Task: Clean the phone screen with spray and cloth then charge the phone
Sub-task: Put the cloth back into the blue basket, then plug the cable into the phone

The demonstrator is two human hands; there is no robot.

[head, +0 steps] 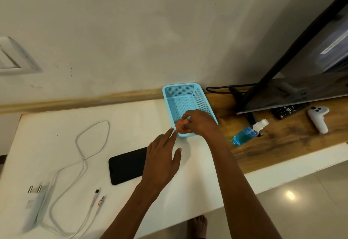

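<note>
Two bare forearms, no sleeves, short-nailed fingers [170, 132], one bare foot [199, 225]

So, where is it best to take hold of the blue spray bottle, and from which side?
Grip the blue spray bottle around its rounded body, coming from above: it lies tilted on the wooden shelf, and its white nozzle looks too narrow for a grip.

Pretty dim, warm indoor light for me; lamp glare on the floor tiles [290, 195], edges warped and blurry.
</note>
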